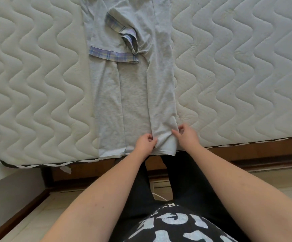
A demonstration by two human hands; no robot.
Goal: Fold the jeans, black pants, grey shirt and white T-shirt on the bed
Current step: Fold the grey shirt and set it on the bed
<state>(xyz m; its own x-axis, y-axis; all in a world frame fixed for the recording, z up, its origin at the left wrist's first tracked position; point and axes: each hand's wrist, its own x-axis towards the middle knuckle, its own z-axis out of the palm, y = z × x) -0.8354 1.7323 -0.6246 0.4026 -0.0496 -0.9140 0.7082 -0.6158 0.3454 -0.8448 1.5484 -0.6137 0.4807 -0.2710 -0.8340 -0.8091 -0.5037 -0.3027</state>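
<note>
The white quilted bed mattress (37,84) lies bare to both sides of one grey shirt with plaid-trimmed sleeves (133,88) — both sides folded inward, hem overhanging the near edge. Two hands: left hand (144,143) pinches the hem; right hand (185,136) fingers curl beside it, grip unclear.

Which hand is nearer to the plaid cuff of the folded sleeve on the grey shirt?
Left. The left hand grips the shirt hem more directly below the plaid cuff; the right hand is at the hem's right corner, farther across the grey shirt.
</note>
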